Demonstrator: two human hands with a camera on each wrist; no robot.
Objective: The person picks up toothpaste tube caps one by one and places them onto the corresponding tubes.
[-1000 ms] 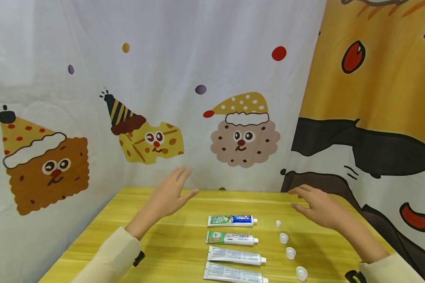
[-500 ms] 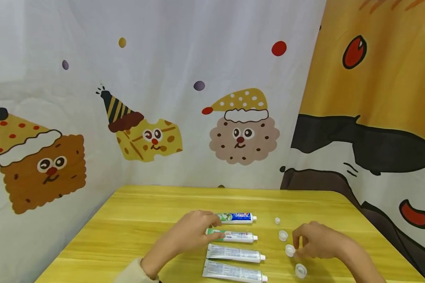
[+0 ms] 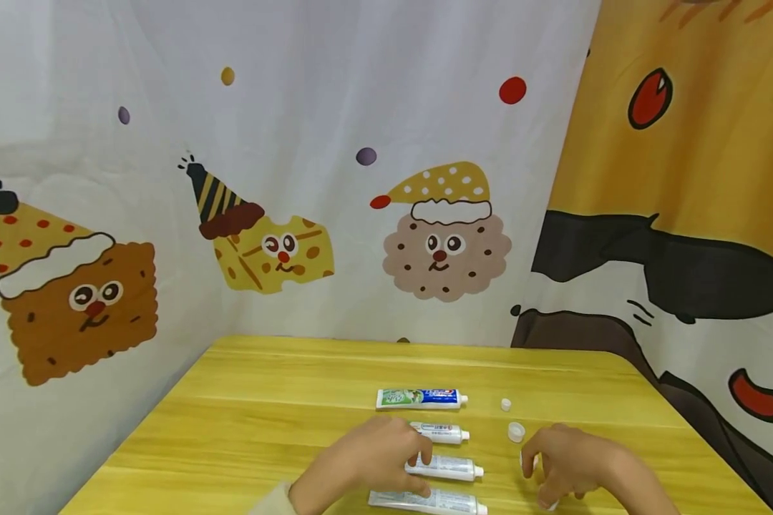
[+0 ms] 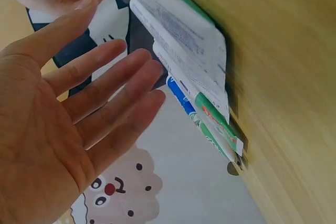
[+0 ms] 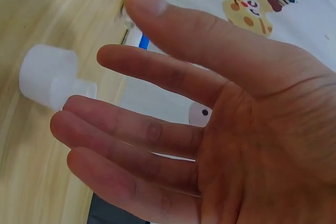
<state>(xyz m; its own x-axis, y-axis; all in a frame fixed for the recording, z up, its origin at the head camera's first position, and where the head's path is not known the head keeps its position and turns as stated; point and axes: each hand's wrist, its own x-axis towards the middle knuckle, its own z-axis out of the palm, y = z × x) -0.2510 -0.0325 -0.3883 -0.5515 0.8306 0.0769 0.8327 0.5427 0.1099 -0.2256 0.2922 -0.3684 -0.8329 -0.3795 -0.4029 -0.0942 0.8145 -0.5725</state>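
Toothpaste tubes lie in a column on the table: a green-and-blue tube (image 3: 419, 399) at the back, then a white-and-green tube (image 3: 447, 433), a white tube (image 3: 451, 468) and the nearest white tube (image 3: 451, 502). Over the nearer ones hovers my left hand (image 3: 380, 458), hiding parts of them; the left wrist view shows its palm bare and fingers spread beside the tubes. My right hand (image 3: 580, 461) is above the near white caps, mostly covering two. In the right wrist view its fingers extend near a white cap (image 5: 44, 72), gripping nothing.
A small cap (image 3: 505, 405) and a larger cap (image 3: 516, 432) lie right of the tubes on the yellow wooden table (image 3: 283, 386). A white cartoon-printed curtain (image 3: 322, 107) stands behind the table's far edge.
Both hands have come down from above the table. Within the last half second the left hand has shifted toward the nearer tubes and the right hand slightly toward the nearest caps. Tubes look unmoved.
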